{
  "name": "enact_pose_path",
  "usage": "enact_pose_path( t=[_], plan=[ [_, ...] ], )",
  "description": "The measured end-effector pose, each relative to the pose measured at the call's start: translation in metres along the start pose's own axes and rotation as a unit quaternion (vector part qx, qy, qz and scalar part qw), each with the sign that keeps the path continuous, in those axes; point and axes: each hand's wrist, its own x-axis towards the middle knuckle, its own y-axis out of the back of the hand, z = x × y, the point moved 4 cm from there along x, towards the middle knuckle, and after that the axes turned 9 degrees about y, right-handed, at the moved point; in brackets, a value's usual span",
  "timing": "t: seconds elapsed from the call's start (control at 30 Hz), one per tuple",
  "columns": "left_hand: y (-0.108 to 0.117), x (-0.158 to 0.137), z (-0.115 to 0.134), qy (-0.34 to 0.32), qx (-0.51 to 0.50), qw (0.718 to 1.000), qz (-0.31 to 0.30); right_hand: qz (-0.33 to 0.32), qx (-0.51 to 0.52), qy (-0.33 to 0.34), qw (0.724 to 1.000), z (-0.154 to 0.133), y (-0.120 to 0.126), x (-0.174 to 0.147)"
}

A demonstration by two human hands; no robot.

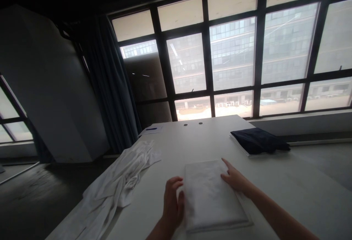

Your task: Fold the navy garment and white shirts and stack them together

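Observation:
A white cloth folded into a flat rectangle (211,196) lies on the white table (176,144) in front of me. My left hand (173,199) rests along its left edge, fingers bent and slightly apart, with no grip on the cloth that I can see. On the opposite side my right hand (233,175) touches the upper right edge, index finger stretched out and thumb spread from it. The cloth lies between the two hands, its surface a little creased.
Crumpled white fabric (121,181) runs along the table's left side. A dark folded cloth (255,140) lies at the right edge on something thin and white. Papers with a blue pen (151,128) sit at the far left corner. Windows (232,53) stand beyond the table, beside a curtain (110,82).

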Motion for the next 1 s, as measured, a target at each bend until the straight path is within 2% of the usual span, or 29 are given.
enact_pose_path(
  t=[0.07, 0.13, 0.23, 0.33, 0.47, 0.57, 0.67, 0.77, 0.83, 0.9, 1.0],
  plan=[
    [-0.016, -0.005, 0.024, -0.098, 0.039, 0.982, -0.157, -0.056, 0.043, -0.025, 0.997, 0.003, -0.002, -0.003],
    [-0.031, -0.010, 0.037, -0.115, 0.093, 0.951, -0.271, -0.112, 0.118, -0.064, 0.985, 0.002, -0.003, -0.008],
    [-0.047, -0.015, 0.040, -0.078, 0.144, 0.916, -0.366, -0.179, 0.175, -0.080, 0.965, -0.003, -0.005, -0.015],
    [-0.050, -0.019, 0.034, -0.057, 0.133, 0.890, -0.432, -0.205, 0.181, -0.070, 0.959, -0.008, -0.004, -0.016],
    [-0.046, -0.018, 0.031, -0.048, 0.113, 0.882, -0.455, -0.191, 0.194, -0.049, 0.961, -0.015, 0.008, -0.016],
    [-0.044, -0.015, 0.023, -0.044, 0.106, 0.881, -0.458, -0.217, 0.166, -0.031, 0.961, -0.019, 0.016, -0.018],
    [-0.041, -0.010, 0.001, -0.032, 0.123, 0.890, -0.438, -0.217, 0.099, 0.034, 0.970, -0.028, 0.022, -0.017],
    [-0.036, -0.004, -0.024, -0.005, 0.160, 0.909, -0.384, -0.171, 0.021, 0.155, 0.973, -0.043, 0.022, -0.015],
    [-0.034, -0.003, -0.035, 0.015, 0.179, 0.911, -0.371, -0.139, -0.023, 0.206, 0.968, -0.050, 0.016, -0.014],
    [-0.034, -0.004, -0.037, 0.028, 0.188, 0.903, -0.386, -0.103, -0.062, 0.212, 0.970, -0.051, 0.006, -0.014],
    [-0.035, -0.004, -0.032, 0.037, 0.182, 0.893, -0.410, -0.054, -0.104, 0.182, 0.976, -0.048, -0.008, -0.015]
  ],
)
